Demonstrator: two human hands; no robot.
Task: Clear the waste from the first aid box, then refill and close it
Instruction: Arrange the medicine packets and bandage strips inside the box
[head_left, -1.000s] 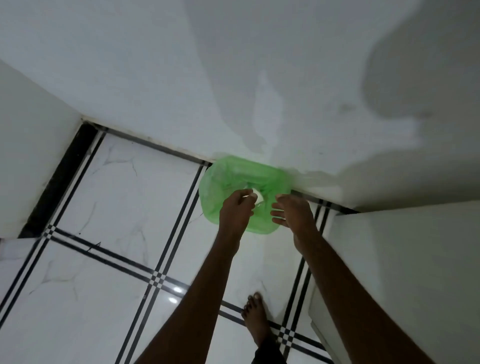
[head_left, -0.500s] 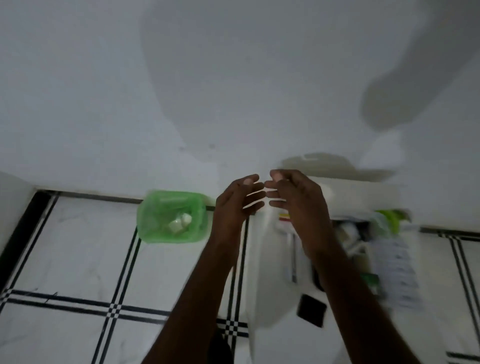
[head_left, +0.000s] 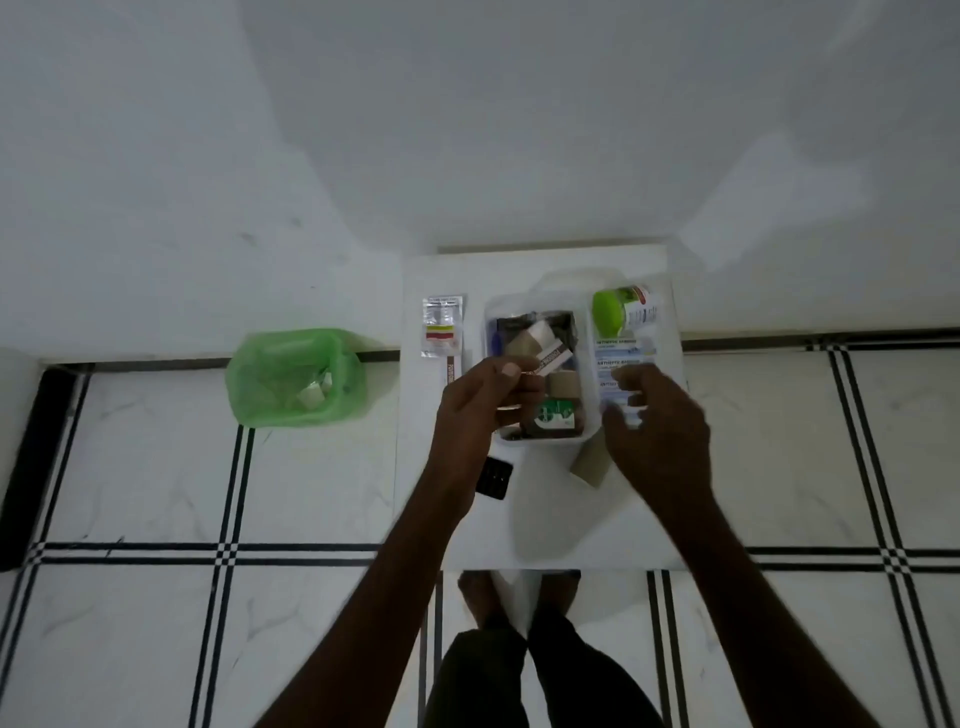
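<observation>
white tiled floor, small white table (head_left: 540, 525) against the wall; first aid box (head_left: 537, 374) open on it, green-lined bin (head_left: 291, 379) well left; left hand (head_left: 480, 405) pinches a strip packet (head_left: 553, 358) over the box — right hand (head_left: 657, 431) loosely open, empty; a slack pinch could drop it back among supplies.

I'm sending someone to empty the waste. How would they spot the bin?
Start at the low white table against the wall. On the tiled floor to its left sits the green bin, the only green translucent container there, holding white scraps.
</observation>
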